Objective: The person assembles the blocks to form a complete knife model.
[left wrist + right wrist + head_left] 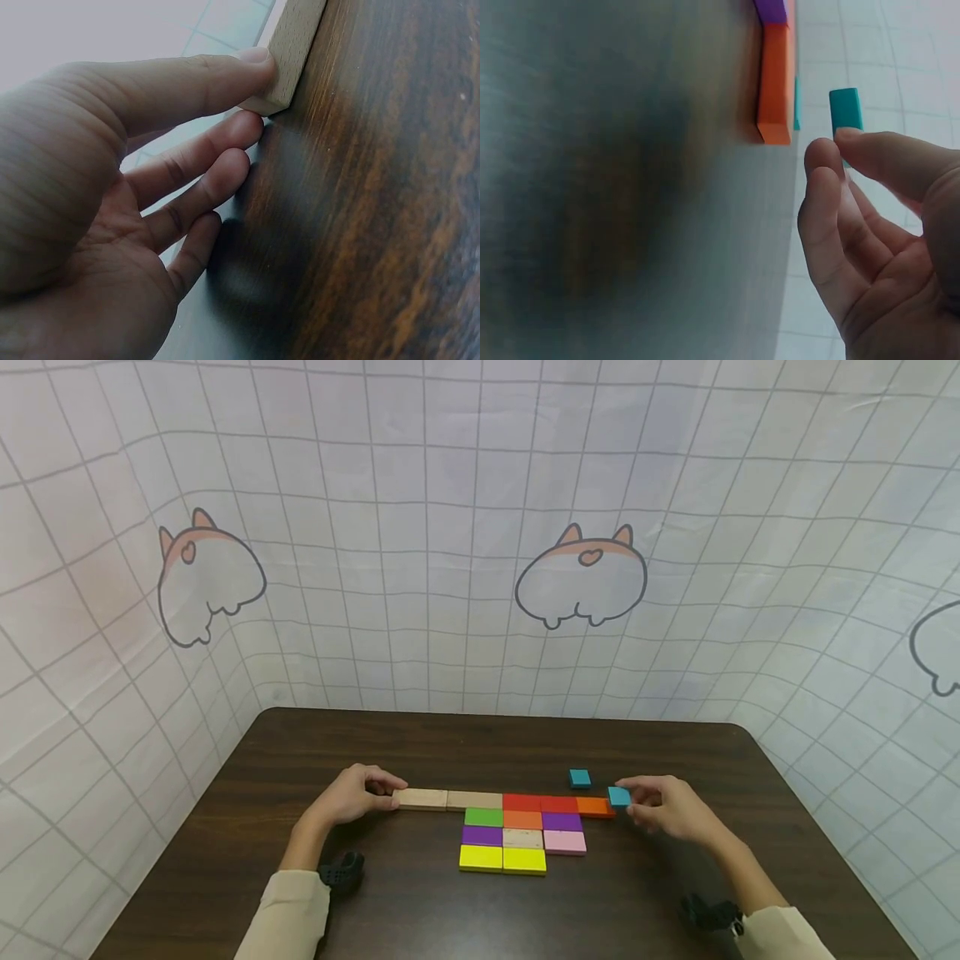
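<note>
In the head view, my right hand [670,808] pinches a small teal block [618,797] between thumb and fingertips. The right wrist view shows this teal block [846,109] raised off the table, past the end of an orange block [777,97]. My left hand [360,795] grips the left end of a plain wooden block [420,799], thumb along its near side. That block starts a row running right through another wooden block [475,800], two red blocks [522,802] and the orange block. A second teal block [580,778] lies behind the row.
In front of the row, flat blocks lie close together: green [484,817], orange [522,820], purple [561,822], wooden [522,838], pink [565,842] and yellow [481,858]. The dark wooden table [420,910] is backed by a gridded white curtain [420,568].
</note>
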